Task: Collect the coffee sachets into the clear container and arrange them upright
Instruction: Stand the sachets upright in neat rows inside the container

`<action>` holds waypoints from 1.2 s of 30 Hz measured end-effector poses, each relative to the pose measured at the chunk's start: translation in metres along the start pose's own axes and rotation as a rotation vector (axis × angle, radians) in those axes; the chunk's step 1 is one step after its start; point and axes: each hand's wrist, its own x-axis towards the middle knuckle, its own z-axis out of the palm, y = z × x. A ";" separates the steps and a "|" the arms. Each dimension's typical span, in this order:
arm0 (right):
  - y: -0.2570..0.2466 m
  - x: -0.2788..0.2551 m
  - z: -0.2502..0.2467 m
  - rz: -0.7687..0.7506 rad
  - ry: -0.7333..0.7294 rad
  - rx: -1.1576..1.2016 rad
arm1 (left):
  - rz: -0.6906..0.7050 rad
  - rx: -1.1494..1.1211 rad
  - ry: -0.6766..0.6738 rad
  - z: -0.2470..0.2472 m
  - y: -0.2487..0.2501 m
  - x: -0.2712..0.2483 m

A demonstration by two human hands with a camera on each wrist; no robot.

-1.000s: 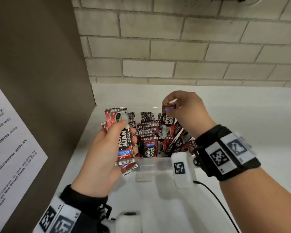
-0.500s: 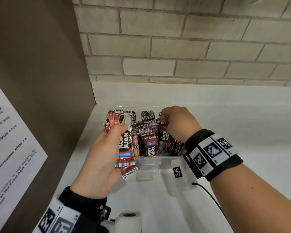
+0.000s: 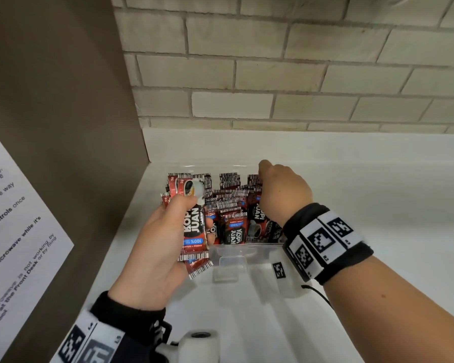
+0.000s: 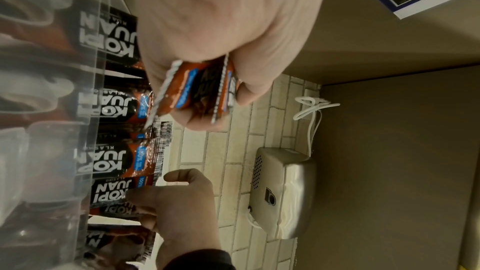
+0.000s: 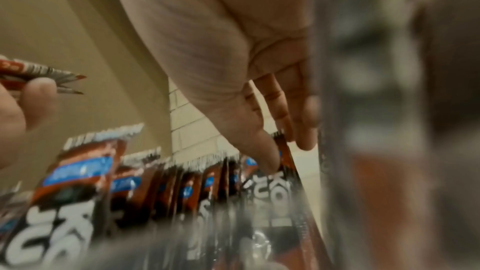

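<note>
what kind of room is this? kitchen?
Probably a shared pantry or break room: a printed notice on the cabinet side mentions a microwave and a front desk, a clear container of coffee sachets sits on a white counter, with a brick-tiled wall behind.

The coffee sachets (image 3: 233, 229) are glossy printed foil or plastic film with crimped ends, and the container (image 3: 228, 254) holding them is smooth clear plastic, as is plain in the left wrist view. The tabletop (image 3: 378, 195) is smooth, white and faintly shiny, the wall (image 3: 273, 74) behind it is rough matt brick painted a pale cream, and the side panel (image 3: 55, 100) is matt brown. A paper notice (image 3: 13, 213) lies flat on that panel, the wristbands (image 3: 325, 239) are black cloth with white tags, and the box (image 4: 283, 190) on the wall looks like brushed metal.
</note>
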 end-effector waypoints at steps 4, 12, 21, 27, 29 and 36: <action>0.008 -0.003 -0.013 -0.050 0.169 0.142 | 0.007 0.021 -0.043 0.003 0.001 -0.004; -0.009 -0.036 -0.053 -0.187 -0.253 0.950 | 0.000 0.075 -0.194 0.017 -0.005 -0.013; 0.021 -0.031 -0.050 -0.120 -0.160 1.126 | 0.035 0.005 -0.115 0.012 -0.003 -0.013; 0.027 -0.032 -0.054 -0.240 -0.255 0.806 | 0.166 -0.073 -0.003 0.014 -0.001 -0.009; 0.016 -0.036 -0.050 -0.328 -0.278 0.628 | 0.204 -0.020 -0.014 0.016 -0.003 -0.007; 0.006 -0.035 -0.037 -0.419 -0.167 0.768 | 0.200 -0.069 0.055 0.012 0.002 -0.004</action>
